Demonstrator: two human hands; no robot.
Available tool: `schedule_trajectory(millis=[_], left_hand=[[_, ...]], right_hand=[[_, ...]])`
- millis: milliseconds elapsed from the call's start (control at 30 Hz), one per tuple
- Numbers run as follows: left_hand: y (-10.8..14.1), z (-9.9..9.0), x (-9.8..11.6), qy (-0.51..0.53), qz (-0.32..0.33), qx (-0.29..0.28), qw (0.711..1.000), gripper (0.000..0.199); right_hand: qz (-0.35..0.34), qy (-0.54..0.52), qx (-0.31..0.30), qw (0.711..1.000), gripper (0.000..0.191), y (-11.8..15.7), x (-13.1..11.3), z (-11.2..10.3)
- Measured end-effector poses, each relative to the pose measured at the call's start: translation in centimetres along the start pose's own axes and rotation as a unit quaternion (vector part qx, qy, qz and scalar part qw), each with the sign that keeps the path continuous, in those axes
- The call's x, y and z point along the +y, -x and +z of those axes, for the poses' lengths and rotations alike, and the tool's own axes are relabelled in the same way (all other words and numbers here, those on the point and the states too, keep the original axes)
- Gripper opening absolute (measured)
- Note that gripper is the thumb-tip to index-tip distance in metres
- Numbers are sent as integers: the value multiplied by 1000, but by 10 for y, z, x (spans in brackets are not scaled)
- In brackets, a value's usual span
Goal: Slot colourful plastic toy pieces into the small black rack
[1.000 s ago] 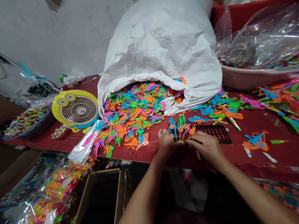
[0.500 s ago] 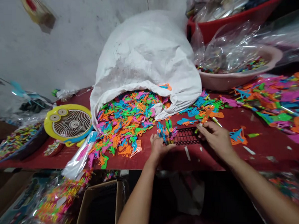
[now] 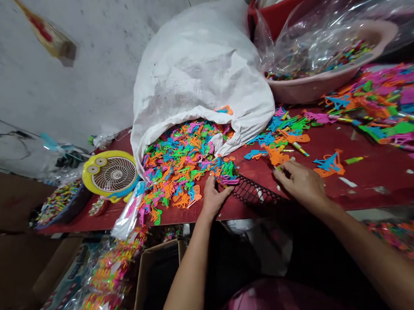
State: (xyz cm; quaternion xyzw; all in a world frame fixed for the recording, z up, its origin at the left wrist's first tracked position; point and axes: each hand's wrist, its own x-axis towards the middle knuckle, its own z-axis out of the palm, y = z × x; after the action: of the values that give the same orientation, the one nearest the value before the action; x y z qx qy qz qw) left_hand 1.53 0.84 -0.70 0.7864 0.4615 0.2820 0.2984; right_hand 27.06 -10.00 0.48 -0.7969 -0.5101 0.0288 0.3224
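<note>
My left hand (image 3: 214, 196) is closed around the left end of a black plastic lattice strip (image 3: 252, 190). At that end, a cluster of small blue, green and pink plastic toy pieces (image 3: 228, 170) stands up beside my thumb and fingers. The strip slants down to the right, toward the table's front edge. Just past its right part, my right hand (image 3: 302, 182) has thumb and fingertips pinched together; a small yellowish bit shows at the tips, too small to name. An orange plastic piece (image 3: 277, 156) lies right behind those fingertips.
A large white sack (image 3: 198, 67) spills a heap of coloured plastic pieces (image 3: 179, 161) onto the red table (image 3: 368, 179). To the left stands a yellow fan (image 3: 114, 176). A pink basin (image 3: 307, 89) and more pieces (image 3: 394, 99) are at the right. Below is a cardboard box (image 3: 156, 255).
The lattice strip has turned, its right end swinging toward the table's front edge. My right hand has come off the strip's right end and moved slightly. The camera view has tilted.
</note>
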Motion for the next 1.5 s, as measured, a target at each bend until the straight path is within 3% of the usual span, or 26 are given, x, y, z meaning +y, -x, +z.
schedule_trajectory(millis=[100, 267, 400, 500, 600, 700, 867, 1000, 1100, 1167, 1267, 1367, 1500], left_hand=[[4, 3, -6, 63, 6, 39, 997, 46], [-1, -2, -10, 163, 0, -23, 986, 35], [2, -5, -12, 239, 8, -14, 971, 55], [6, -3, -13, 283, 22, 2, 959, 66], [7, 0, -15, 297, 16, 13, 955, 51], [3, 4, -18, 294, 4, 43, 955, 38], [-2, 10, -24, 260, 9, 65, 963, 34], [-3, 12, -26, 232, 20, 76, 969, 27], [-1, 11, -25, 232, 25, 73, 970, 30], [4, 8, -24, 198, 31, 83, 976, 43], [14, 5, -25, 87, 39, 126, 987, 58], [20, 4, -23, 0, 38, 135, 990, 33], [13, 7, -12, -65, 27, 96, 993, 16]], right_hand=[[10, 75, -18, 997, 27, -1, -1, -7], [25, 185, -70, 980, 33, -17, 6, -29], [44, 239, -104, 965, 41, -21, 12, -47], [40, 239, -58, 968, 47, -11, 12, -53], [-31, 148, 5, 988, 41, 11, -3, -40], [-155, 14, -40, 987, 30, 39, -32, -8], [-217, 43, -62, 973, 17, 67, -66, 38], [-221, 59, -48, 972, 17, 71, -68, 48], [-248, 26, -69, 966, 23, 62, -57, 36], [-239, 19, -61, 969, 27, 45, -43, 18], [-126, 96, 13, 987, 30, 8, -13, -15], [-60, 177, 4, 982, 35, -26, 14, -37], [-10, 182, -75, 980, 26, -46, 24, -37]])
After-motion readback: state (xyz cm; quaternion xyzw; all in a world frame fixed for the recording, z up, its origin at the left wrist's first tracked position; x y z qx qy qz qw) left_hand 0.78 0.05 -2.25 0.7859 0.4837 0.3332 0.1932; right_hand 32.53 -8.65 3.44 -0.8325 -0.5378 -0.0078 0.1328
